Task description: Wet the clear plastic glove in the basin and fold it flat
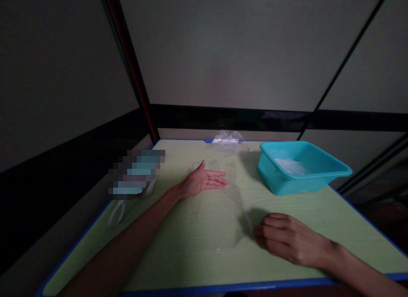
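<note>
A clear, thin plastic bag lies spread on the table, its outline faint against the pale top. My left hand is stretched out over the bag's upper part, thumb raised and fingers straight, holding nothing. My right hand is closed at the bag's right edge, knuckles up. A fold of the plastic runs taut to its fingertips, which are partly hidden beneath the hand.
A turquoise plastic basin with white material inside stands at the back right. Crumpled clear plastic sits at the table's far edge. A pixelated object with a white strap loop lies left. The table has a blue rim; panelled walls stand behind.
</note>
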`<state>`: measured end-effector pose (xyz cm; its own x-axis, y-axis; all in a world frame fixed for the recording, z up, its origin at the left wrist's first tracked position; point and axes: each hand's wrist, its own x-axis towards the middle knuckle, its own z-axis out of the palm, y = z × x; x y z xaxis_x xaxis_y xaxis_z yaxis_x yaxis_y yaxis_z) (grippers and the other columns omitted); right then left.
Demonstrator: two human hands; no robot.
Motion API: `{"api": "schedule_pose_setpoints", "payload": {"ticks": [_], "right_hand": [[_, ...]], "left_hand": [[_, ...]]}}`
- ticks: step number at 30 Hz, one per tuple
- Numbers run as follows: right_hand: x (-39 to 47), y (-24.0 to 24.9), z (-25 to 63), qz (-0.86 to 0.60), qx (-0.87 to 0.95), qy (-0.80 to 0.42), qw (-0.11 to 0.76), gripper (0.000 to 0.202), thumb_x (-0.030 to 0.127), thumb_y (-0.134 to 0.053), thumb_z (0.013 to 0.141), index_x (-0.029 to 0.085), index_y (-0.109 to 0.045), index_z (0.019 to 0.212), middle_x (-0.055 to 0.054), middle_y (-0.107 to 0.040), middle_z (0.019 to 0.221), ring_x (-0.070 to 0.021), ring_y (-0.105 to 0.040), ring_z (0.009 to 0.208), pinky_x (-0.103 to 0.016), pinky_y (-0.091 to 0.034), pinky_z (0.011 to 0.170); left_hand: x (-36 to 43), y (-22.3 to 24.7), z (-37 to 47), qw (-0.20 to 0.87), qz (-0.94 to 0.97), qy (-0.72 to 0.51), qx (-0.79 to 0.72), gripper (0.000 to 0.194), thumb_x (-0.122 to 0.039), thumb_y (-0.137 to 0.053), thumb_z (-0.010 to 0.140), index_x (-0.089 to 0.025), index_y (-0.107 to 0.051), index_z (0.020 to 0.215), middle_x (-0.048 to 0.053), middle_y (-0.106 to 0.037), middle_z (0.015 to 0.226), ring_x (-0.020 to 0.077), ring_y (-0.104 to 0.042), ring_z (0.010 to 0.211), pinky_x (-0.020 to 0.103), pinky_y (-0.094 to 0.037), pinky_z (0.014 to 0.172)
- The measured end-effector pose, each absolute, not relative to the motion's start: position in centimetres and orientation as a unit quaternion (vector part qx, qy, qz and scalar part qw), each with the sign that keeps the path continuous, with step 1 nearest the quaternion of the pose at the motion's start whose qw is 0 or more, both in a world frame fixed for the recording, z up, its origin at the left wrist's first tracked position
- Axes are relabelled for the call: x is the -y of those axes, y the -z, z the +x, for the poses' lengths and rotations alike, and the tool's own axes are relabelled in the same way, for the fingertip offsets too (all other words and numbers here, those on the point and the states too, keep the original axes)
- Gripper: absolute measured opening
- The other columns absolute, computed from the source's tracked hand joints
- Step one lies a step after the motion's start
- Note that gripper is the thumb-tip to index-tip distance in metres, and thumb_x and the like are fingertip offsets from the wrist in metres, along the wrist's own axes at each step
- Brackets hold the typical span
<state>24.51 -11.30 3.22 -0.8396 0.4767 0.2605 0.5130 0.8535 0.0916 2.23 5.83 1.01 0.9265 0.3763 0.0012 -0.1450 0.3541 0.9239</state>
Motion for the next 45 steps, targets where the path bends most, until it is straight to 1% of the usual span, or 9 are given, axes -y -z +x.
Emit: {"api": "schedule_pose_setpoints", "payload": {"ticks": [5,10,15,19,26,30,36,42,45], "right_hand": [[11.3,-2.6,24.5,-0.251,0.956,0.097,0.12,0.03,0.012,-0.025,0.088,0.012,-0.056,0.087,-0.008,-0.06,0.096,-0.0145,-0.052,0.079,-0.027,-0.044,0.063],[11.1,-2.1,24.5,-0.254,0.952,0.11,0.132,0.03,0.012,-0.027,0.088,0.014,-0.056,0.089,-0.006,-0.056,0.108,-0.0134,-0.053,0.084,-0.025,-0.046,0.066],[10.1,-2.7,24.3,-0.218,0.96,0.135,0.114,0.027,0.015,-0.03,0.088,0.015,-0.053,0.101,-0.004,-0.058,0.108,-0.0121,-0.054,0.081,-0.025,-0.045,0.064],[9.4,-2.6,24.3,-0.213,0.958,0.154,0.118,0.028,0.015,-0.03,0.088,0.015,-0.057,0.096,-0.002,-0.058,0.107,-0.0118,-0.054,0.08,-0.025,-0.044,0.062],[9.2,-2.4,24.4,-0.203,0.959,0.161,0.118,0.03,0.015,-0.029,0.087,0.012,-0.054,0.105,-0.005,-0.057,0.109,-0.0143,-0.053,0.094,-0.026,-0.047,0.07],[9.1,-3.0,23.9,-0.195,0.963,0.165,0.091,0.03,0.014,-0.033,0.086,0.008,-0.051,0.11,-0.01,-0.053,0.114,-0.0195,-0.043,0.109,-0.031,-0.044,0.083],[8.8,-2.7,23.8,-0.202,0.968,0.128,0.072,0.031,0.012,-0.034,0.085,0.007,-0.049,0.112,-0.014,-0.056,0.108,-0.0198,-0.042,0.11,-0.032,-0.044,0.086],[9.0,-2.9,23.9,-0.219,0.968,0.076,0.096,0.033,0.013,-0.029,0.087,0.008,-0.045,0.116,-0.013,-0.053,0.114,-0.0178,-0.037,0.114,-0.033,-0.042,0.088],[8.8,-3.3,23.8,-0.23,0.965,0.039,0.123,0.033,0.012,-0.029,0.087,0.008,-0.044,0.117,-0.011,-0.051,0.116,-0.0156,-0.039,0.113,-0.031,-0.041,0.089]], "left_hand": [[-5.9,-0.8,2.2,0.814,0.549,-0.16,-0.098,0.072,-0.058,-0.012,0.08,-0.003,-0.044,0.114,0.019,-0.054,0.109,0.0263,-0.044,0.107,0.04,-0.019,0.093],[-6.0,-0.6,2.2,0.813,0.553,-0.162,-0.088,0.073,-0.06,-0.013,0.079,-0.004,-0.045,0.113,0.019,-0.053,0.109,0.0276,-0.044,0.107,0.042,-0.019,0.093],[-5.9,-0.7,2.2,0.808,0.555,-0.168,-0.103,0.072,-0.061,-0.016,0.079,-0.005,-0.048,0.112,0.018,-0.055,0.107,0.0264,-0.045,0.105,0.041,-0.02,0.093],[-5.9,-0.6,2.3,0.805,0.559,-0.166,-0.11,0.073,-0.063,-0.019,0.077,-0.006,-0.05,0.11,0.017,-0.056,0.107,0.0261,-0.046,0.104,0.041,-0.021,0.093],[-5.9,-0.4,2.2,0.797,0.569,-0.163,-0.118,0.073,-0.061,-0.015,0.079,-0.005,-0.051,0.109,0.018,-0.054,0.108,0.0263,-0.045,0.106,0.041,-0.021,0.093],[-5.9,-0.5,2.2,0.794,0.574,-0.159,-0.124,0.073,-0.061,-0.015,0.078,-0.005,-0.052,0.108,0.018,-0.054,0.109,0.0266,-0.044,0.107,0.041,-0.021,0.093],[-5.6,-0.6,2.1,0.793,0.576,-0.159,-0.118,0.072,-0.06,-0.014,0.079,-0.006,-0.052,0.108,0.018,-0.053,0.11,0.0265,-0.042,0.108,0.041,-0.019,0.094],[-5.3,-0.5,1.8,0.793,0.577,-0.158,-0.116,0.072,-0.061,-0.016,0.078,-0.006,-0.051,0.108,0.018,-0.053,0.111,0.0269,-0.042,0.109,0.041,-0.018,0.094],[-5.4,-0.4,1.9,0.794,0.578,-0.154,-0.109,0.074,-0.062,-0.016,0.077,-0.006,-0.051,0.109,0.018,-0.052,0.113,0.0269,-0.041,0.109,0.04,-0.018,0.095]]}}
